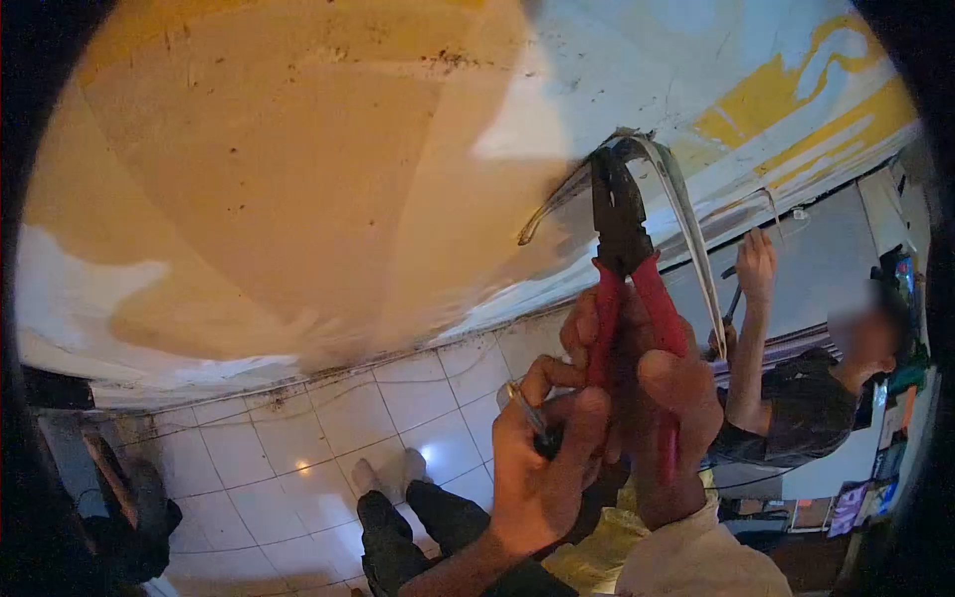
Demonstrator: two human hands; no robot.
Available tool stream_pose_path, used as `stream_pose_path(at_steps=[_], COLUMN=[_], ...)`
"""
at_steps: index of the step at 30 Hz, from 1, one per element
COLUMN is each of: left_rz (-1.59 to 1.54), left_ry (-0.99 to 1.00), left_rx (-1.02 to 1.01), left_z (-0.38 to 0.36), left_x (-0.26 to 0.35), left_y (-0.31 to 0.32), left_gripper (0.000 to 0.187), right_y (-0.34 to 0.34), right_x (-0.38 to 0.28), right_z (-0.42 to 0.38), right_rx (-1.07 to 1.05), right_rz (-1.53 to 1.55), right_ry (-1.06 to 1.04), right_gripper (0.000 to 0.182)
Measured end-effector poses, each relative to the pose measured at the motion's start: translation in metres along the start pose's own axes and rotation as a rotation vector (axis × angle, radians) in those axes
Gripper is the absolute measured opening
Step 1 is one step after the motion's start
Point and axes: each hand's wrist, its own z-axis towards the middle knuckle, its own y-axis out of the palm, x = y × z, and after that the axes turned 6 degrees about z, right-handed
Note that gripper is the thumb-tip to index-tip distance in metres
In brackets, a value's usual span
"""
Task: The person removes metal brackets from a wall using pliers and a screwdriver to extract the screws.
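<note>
Combination pliers [624,224] with red handles and dark jaws are held in my right hand [681,408], its fingers wrapped round the handles. The jaws point up at the wall and overlap the bend of a pale flat cable [681,204], which comes out of a hole [632,134] there. One cut-looking length hangs to the left, a longer one to the right. Beside the handles, my left hand [547,458] is closed on a small tool [543,430] with a metal part and dark body; its kind I cannot tell.
A person [796,398] in dark clothes stands at the right, one hand [756,264] raised near another wall cable [771,204]. Another person's arm [109,478] shows at lower left. Below are a tiled floor [338,418] and dark trouser legs [448,517]. Shelved goods [895,428] fill the far right.
</note>
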Motion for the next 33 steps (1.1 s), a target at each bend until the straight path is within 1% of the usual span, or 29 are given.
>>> stream_pose_path(at_steps=[3,5,7,9,11,13,15,16,17,18,19,21,24,27,28,30,31,33], left_rz=[-0.067,-0.015,0.029,0.069,0.045,0.044,0.068,0.116,0.165,0.218,0.491,1.038,0.971,0.783,0.729,0.614,0.617,0.628], left_ry=[0.002,-0.011,0.009,0.048,0.049,0.060,0.066,0.123,0.181,0.235,0.300,0.416,0.338,0.472,0.377,0.183,0.216,0.283], left_rx=[-0.042,0.020,0.051,0.054,0.030,0.031,0.057,0.075,0.097,0.120,0.099,0.065,0.302,0.197,0.114,-0.041,-0.043,-0.044], left_z=[0.004,-0.001,-0.004,-0.005,-0.006,-0.006,-0.013,-0.016,-0.019,-0.021,-0.021,-0.021,-0.010,0.008,0.011,0.018,0.022,0.030], left_x=[-0.007,-0.002,0.003,0.006,0.011,0.010,0.003,-0.004,-0.014,-0.022,-0.025,-0.021,-0.004,0.029,0.038,0.051,0.053,0.050], left_y=[-0.002,0.006,0.009,0.008,0.002,-0.001,-0.003,-0.008,-0.015,-0.022,-0.032,-0.060,-0.074,-0.039,-0.028,-0.004,0.009,0.035], left_gripper=[0.020,0.021,0.020,0.020,0.020,0.021,0.023,0.023,0.023,0.023,0.023,0.024,0.028,0.043,0.047,0.054,0.055,0.057], right_y=[-0.002,-0.009,-0.010,-0.005,0.003,0.004,0.004,0.004,0.003,0.002,0.001,-0.024,-0.061,-0.068,-0.069,-0.074,-0.076,-0.078], right_x=[-0.004,0.000,0.009,0.012,0.012,0.003,0.005,0.012,0.015,0.019,0.022,0.047,0.086,0.086,0.083,0.077,0.074,0.073], right_z=[-0.002,0.003,0.004,0.004,0.004,-0.005,-0.013,-0.014,-0.020,-0.026,-0.031,-0.036,-0.034,-0.033,-0.032,-0.030,-0.028,-0.023], right_rx=[0.007,-0.043,-0.119,-0.124,-0.061,-0.051,-0.065,-0.090,-0.109,-0.127,-0.146,-0.170,-0.185,-0.123,-0.127,-0.105,-0.098,-0.084], right_rz=[-0.060,0.014,0.250,0.289,0.129,0.148,0.048,-0.062,-0.082,-0.101,-0.121,-0.025,0.266,0.302,0.317,0.233,0.189,0.290], right_ry=[-0.007,-0.023,0.031,0.012,-0.089,0.042,0.073,0.030,0.036,0.042,0.048,0.115,0.249,0.311,0.289,0.261,0.246,0.191], right_gripper=[0.053,0.049,0.050,0.054,0.061,0.062,0.060,0.058,0.058,0.058,0.059,0.062,0.066,0.066,0.064,0.064,0.063,0.063])
